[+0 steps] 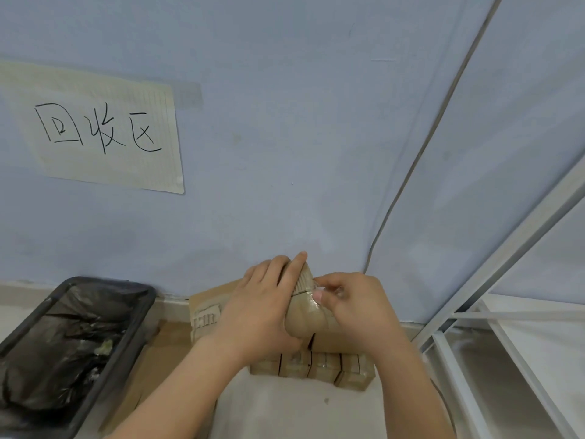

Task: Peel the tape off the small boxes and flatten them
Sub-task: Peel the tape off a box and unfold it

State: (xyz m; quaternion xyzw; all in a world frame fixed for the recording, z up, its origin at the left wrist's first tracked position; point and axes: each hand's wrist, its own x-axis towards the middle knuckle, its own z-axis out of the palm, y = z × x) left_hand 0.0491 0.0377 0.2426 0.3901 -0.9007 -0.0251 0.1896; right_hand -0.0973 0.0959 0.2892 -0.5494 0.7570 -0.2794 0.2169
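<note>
Forearms reach in from below, both hands on one small box, tape coming off.

Left hand (269,312) wraps round the box (305,315) and holds it up off the floor, index finger laid along its top edge, probably to brace it against the pull. Right hand (351,307) pinches a clear strip of tape (319,291) between thumb and fingertips at the box's upper corner, where an end lifts most easily. Beneath them a row of taped boxes (316,365) stands on the floor against a larger carton (209,308), close by for the next pick. Left of that, a bin (104,359) lined with a black bag sits near, likely for the peeled tape. A paper sign (101,131) is stuck to the wall above it.
</note>
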